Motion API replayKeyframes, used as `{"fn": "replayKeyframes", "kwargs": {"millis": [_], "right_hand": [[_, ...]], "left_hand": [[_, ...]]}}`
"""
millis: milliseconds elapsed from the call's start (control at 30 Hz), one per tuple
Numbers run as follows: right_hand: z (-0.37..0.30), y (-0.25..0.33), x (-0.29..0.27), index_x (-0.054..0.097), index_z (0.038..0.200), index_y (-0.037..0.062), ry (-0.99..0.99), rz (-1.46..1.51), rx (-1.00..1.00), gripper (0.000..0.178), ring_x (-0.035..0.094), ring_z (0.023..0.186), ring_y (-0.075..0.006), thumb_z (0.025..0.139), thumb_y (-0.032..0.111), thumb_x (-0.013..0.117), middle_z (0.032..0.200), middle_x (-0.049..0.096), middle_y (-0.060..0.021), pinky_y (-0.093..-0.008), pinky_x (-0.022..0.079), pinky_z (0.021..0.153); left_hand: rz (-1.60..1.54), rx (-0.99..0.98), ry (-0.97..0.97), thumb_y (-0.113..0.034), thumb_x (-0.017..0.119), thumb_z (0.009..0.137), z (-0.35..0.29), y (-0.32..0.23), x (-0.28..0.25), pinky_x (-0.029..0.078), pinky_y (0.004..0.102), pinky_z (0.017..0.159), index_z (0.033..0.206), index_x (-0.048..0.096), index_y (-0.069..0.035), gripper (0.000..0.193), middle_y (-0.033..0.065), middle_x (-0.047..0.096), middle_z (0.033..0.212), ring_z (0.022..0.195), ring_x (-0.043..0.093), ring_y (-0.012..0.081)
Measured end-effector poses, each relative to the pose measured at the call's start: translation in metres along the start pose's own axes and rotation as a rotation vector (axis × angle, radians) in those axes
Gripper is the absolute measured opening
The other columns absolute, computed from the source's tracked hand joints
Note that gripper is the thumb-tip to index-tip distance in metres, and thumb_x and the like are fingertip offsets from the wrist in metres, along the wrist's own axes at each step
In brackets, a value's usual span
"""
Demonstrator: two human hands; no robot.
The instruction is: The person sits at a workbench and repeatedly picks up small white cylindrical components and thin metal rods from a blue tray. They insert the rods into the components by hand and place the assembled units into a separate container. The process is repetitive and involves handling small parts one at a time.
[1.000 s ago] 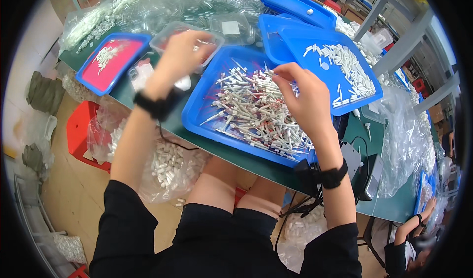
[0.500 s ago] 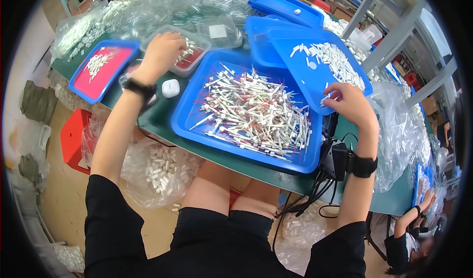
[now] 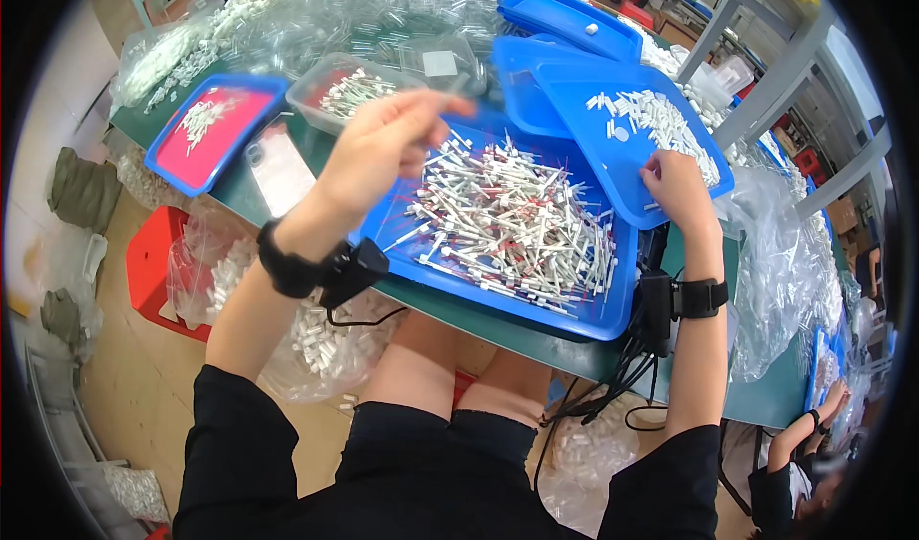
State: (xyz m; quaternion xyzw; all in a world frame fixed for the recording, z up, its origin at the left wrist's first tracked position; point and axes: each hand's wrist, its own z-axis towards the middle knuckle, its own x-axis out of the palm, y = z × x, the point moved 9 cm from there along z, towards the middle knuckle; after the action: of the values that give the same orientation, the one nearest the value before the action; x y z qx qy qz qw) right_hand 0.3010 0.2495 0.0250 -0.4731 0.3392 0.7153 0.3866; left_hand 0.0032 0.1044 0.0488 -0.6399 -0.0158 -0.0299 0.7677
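Observation:
My left hand (image 3: 391,146) is over the left side of a large blue tray (image 3: 627,296). Motion smears its fingers, so I cannot tell whether they hold anything. Thin white sticks (image 3: 512,224), several with red tips or strands, lie heaped in that tray. At the near corner of a second blue tray (image 3: 593,138), which overlaps the large one, my right hand (image 3: 678,186) is closed with its fingertips down. What it pinches, if anything, is hidden. Short white tubes (image 3: 661,123) are spread on this second tray, around a small round disc (image 3: 621,134).
Left of my left hand stand a clear box (image 3: 311,85) of white sticks, a phone (image 3: 280,165) and a blue-rimmed pink tray (image 3: 206,138). Clear plastic bags cover the far table. Cables (image 3: 613,377) hang at the front edge. A co-worker's arm (image 3: 799,435) shows at lower right.
My left hand has moved right, from the clear box to over the large tray, uncovering the phone. My right hand stays at the second tray's corner, its fingers now turned downward.

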Motion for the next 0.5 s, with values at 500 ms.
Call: {"fn": "replayKeyframes", "kwargs": {"millis": [500], "right_hand": [[-0.079,0.143,-0.086,0.066,0.095,-0.0033,-0.039,1.146,-0.08,0.011,0.06,0.065,-0.0088,0.085,-0.001,0.064,0.081,0.068,-0.0072,-0.0201,0.047,0.058]], "left_hand": [[0.262,0.335,0.054,0.012,0.06,0.083,-0.064,-0.039,0.062,0.051,0.0222,0.064,0.096,0.065,0.005,0.015,0.0103,0.065,0.094,0.077,0.061,0.0119]]}}
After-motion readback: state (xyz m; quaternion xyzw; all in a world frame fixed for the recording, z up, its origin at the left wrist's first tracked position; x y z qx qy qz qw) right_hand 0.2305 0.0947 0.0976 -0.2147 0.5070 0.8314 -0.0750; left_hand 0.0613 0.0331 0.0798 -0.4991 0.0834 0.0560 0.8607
